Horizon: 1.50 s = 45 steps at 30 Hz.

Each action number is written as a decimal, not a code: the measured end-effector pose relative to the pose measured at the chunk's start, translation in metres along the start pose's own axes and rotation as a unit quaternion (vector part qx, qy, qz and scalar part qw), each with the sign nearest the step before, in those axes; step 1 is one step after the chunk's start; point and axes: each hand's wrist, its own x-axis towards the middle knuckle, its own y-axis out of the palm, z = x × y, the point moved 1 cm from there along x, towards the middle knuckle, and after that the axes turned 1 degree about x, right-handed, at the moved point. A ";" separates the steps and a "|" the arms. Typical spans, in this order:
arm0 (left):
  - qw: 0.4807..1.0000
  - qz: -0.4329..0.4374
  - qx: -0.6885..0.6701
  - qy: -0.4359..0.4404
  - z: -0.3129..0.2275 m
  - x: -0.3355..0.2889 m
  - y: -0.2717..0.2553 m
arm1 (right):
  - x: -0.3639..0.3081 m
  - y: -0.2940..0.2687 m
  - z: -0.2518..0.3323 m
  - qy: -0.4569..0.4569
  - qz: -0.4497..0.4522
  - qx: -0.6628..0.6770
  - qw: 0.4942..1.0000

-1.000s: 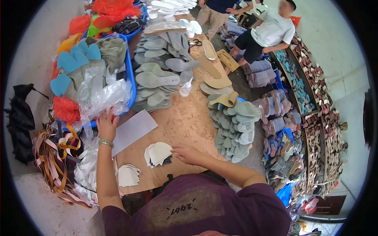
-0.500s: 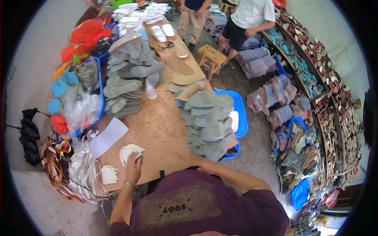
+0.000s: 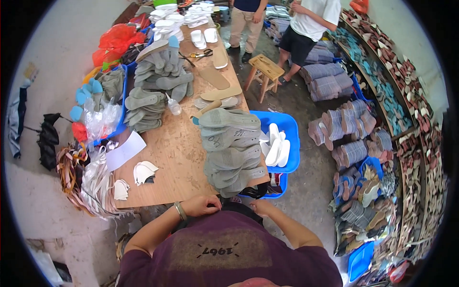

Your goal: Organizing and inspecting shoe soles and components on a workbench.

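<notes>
Your left hand (image 3: 203,205) and right hand (image 3: 260,206) rest curled at the table edge (image 3: 158,200), holding nothing I can make out (fingers partly hidden), with the stack of grey soles (image 3: 232,150) just beyond them untouched.

One bench (image 3: 181,158) in view. Two hands of the wearer: left hand (image 3: 203,205), right hand (image 3: 260,206), both at the near edge of the bench. One wristband (image 3: 180,211), on the left wrist. Two other people: one in a white top (image 3: 313,19), one in tan trousers (image 3: 244,21). One wooden stool (image 3: 265,69). One small clear bottle (image 3: 173,106). One white sheet (image 3: 125,150). Two small piles of white cut pieces (image 3: 143,172) and (image 3: 120,190). Grey soles (image 3: 232,153) stacked too densely to count.
</notes>
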 end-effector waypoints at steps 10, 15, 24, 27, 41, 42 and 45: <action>0.995 0.000 0.075 0.060 0.017 0.045 0.030 | -0.060 0.068 -0.066 0.153 -0.021 0.020 0.988; 0.996 0.004 0.044 0.081 0.024 0.045 0.041 | -0.110 0.139 -0.139 0.225 -0.076 0.055 0.970; 0.997 0.040 0.014 0.061 0.020 0.068 0.065 | -0.155 0.174 -0.159 0.258 -0.147 0.093 0.950; 0.998 0.032 0.028 0.037 0.004 0.087 0.079 | -0.160 0.151 -0.165 0.275 -0.146 0.112 0.944; 0.979 0.096 0.148 0.099 -0.120 0.317 0.269 | -0.368 0.142 -0.321 0.404 -0.319 0.202 0.833; 0.977 0.112 0.151 0.105 -0.123 0.334 0.281 | -0.389 0.143 -0.328 0.409 -0.317 0.280 0.809; 0.973 0.144 0.178 0.033 -0.118 0.379 0.305 | -0.433 0.185 -0.347 0.418 -0.370 0.295 0.776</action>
